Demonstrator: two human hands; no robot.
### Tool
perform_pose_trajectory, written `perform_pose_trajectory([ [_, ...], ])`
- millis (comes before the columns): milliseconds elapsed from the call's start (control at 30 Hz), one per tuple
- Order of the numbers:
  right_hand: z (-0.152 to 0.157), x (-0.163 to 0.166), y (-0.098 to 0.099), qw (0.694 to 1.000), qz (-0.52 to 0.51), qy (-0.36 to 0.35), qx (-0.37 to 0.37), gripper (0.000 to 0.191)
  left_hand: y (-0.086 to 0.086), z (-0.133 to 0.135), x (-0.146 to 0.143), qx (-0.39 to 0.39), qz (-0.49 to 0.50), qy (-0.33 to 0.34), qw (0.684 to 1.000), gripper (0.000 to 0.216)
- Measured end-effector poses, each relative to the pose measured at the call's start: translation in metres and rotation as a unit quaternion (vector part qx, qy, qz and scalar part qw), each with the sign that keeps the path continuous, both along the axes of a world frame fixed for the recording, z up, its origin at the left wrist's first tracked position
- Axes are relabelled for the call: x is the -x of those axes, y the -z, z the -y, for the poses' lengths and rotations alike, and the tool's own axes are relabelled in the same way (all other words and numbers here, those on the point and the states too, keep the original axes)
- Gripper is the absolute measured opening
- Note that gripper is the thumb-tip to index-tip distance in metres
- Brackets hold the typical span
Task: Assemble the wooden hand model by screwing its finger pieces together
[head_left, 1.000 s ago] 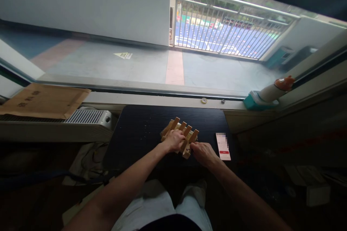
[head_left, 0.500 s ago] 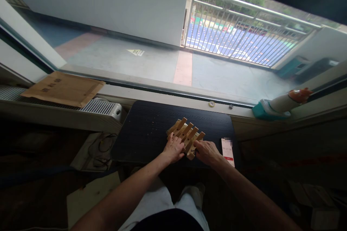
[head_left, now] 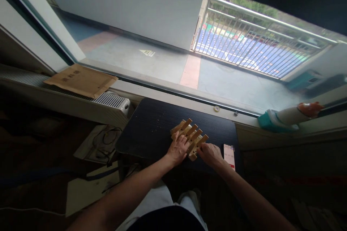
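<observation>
A wooden piece with several parallel slats (head_left: 194,136) sits on the dark small table (head_left: 154,140), turned at a slant. My left hand (head_left: 177,149) is on its near left side, fingers bent over the wood and holding it in place. At its right end is my right hand (head_left: 210,153), closed with the fingers curled in. Anything inside that hand is hidden, though a small dark bit shows on the wood beside the fingertips. Right of that hand lies a phone (head_left: 229,157) with a lit screen showing a timer.
Crumbs dot the table's left half. A brown paper envelope (head_left: 81,80) rests on the radiator (head_left: 112,101) at left. A roll of tape (head_left: 216,108) and a teal container (head_left: 273,121) stand on the sill by the window. Cables (head_left: 104,140) lie at lower left.
The view has turned a little, so the surroundings appear shifted mostly to the right. Both hands keep their places on the wooden piece, with little visible motion.
</observation>
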State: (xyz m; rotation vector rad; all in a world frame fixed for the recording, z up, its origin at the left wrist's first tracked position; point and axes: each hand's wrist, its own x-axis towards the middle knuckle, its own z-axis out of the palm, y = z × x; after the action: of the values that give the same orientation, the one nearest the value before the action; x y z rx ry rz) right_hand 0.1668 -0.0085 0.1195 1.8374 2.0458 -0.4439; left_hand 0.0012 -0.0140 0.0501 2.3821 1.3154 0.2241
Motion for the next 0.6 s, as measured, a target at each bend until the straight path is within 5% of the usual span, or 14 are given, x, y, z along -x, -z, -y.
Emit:
perform_pose_trajectory([
  [100, -0.001, -0.003, -0.001, 1.000, -0.012, 0.002, 0.013, 0.030, 0.004, 0.032, -0.008, 0.054, 0.016, -0.075, 0.996, 0.026],
  [233, -0.002, -0.009, -0.007, 0.999, -0.035, -0.018, 0.027, 0.025, 0.022, 0.057, -0.023, 0.178, -0.021, -0.151, 0.972, 0.057],
  [400, -0.002, -0.007, -0.009, 0.997, -0.040, -0.052, 0.028, 0.023, 0.033, 0.047, -0.030, 0.168, -0.020, -0.162, 0.972, 0.047],
  [600, -0.005, 0.011, -0.007, 0.992, -0.024, -0.116, 0.032, 0.024, 0.036, 0.034, 0.008, 0.143, -0.002, -0.180, 0.973, 0.039],
])
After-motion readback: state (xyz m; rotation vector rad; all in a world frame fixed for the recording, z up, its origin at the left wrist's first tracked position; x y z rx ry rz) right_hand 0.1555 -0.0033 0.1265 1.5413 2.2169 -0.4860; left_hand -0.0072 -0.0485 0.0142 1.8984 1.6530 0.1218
